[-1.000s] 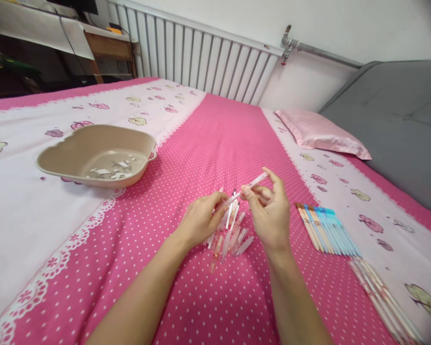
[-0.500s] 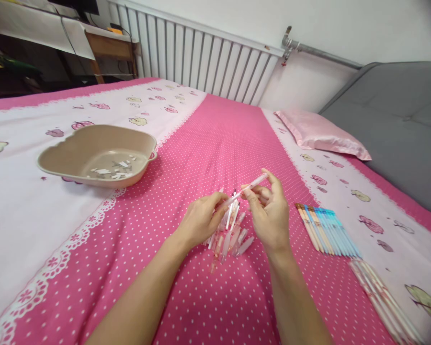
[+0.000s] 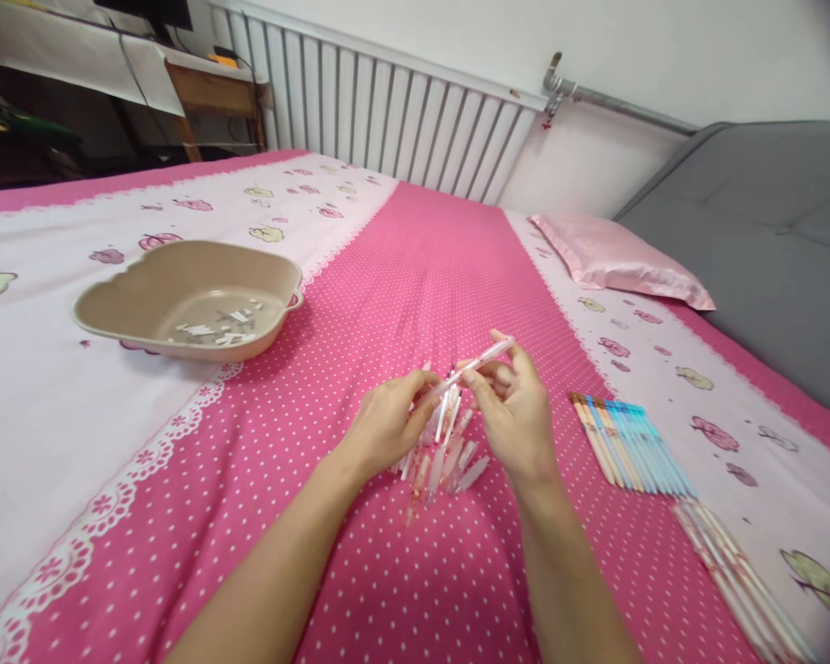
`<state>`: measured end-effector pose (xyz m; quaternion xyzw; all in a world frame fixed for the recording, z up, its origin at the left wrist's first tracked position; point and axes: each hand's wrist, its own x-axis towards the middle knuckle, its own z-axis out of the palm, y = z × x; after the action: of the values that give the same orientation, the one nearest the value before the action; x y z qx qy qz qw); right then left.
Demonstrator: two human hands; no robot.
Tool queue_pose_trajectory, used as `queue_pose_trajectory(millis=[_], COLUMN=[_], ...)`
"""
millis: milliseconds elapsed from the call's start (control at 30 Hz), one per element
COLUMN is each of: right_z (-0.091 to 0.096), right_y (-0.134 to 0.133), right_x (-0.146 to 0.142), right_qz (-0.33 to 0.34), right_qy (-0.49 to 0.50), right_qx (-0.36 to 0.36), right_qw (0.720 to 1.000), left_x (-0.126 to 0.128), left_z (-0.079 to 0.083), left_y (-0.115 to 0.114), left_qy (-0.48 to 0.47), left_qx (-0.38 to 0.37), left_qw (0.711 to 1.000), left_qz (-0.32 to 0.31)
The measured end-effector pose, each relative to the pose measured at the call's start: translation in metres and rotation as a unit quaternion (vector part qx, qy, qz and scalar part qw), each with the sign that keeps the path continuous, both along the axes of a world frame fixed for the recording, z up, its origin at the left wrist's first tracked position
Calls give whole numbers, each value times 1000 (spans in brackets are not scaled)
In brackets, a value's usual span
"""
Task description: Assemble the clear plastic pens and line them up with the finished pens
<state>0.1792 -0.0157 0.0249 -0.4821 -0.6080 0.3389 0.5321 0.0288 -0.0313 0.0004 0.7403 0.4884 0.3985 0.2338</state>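
A slim pale pink pen (image 3: 477, 361) is held slantwise between my two hands, above the bed. My left hand (image 3: 392, 415) pinches its lower left end. The thumb and fingers of my right hand (image 3: 515, 410) close on its upper right part. Below the hands lies a loose pile of pink and clear pen parts (image 3: 437, 466), with thin white refills (image 3: 446, 415) among them. My left hand hides part of that pile.
Left stands a beige basin (image 3: 180, 295) holding small white scraps. To the right lie a row of blue and cream pens (image 3: 633, 447) and a group of pale pink pens (image 3: 740, 576). Farther back are a pink pillow (image 3: 622, 254), a grey headboard (image 3: 753, 212) and a white radiator (image 3: 380, 101).
My right hand has shifted slightly left and down along with the pen, whose two parts now look closed up. My left hand stays nearly in place.
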Motion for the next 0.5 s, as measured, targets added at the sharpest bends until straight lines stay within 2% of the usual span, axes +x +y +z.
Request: queue_pose_trajectory(millis=[267, 500], right_z=[3, 6], right_y=[-1, -2], right_x=[0, 1], right_qz=[36, 26], right_qy=[35, 9], right_qx=[-47, -50], right_qw=[998, 998], left_x=[0, 1], left_z=[-3, -2], left_y=[2, 1], left_qy=[-33, -36], left_qx=[14, 11], left_qw=[999, 999], left_qz=[-18, -24])
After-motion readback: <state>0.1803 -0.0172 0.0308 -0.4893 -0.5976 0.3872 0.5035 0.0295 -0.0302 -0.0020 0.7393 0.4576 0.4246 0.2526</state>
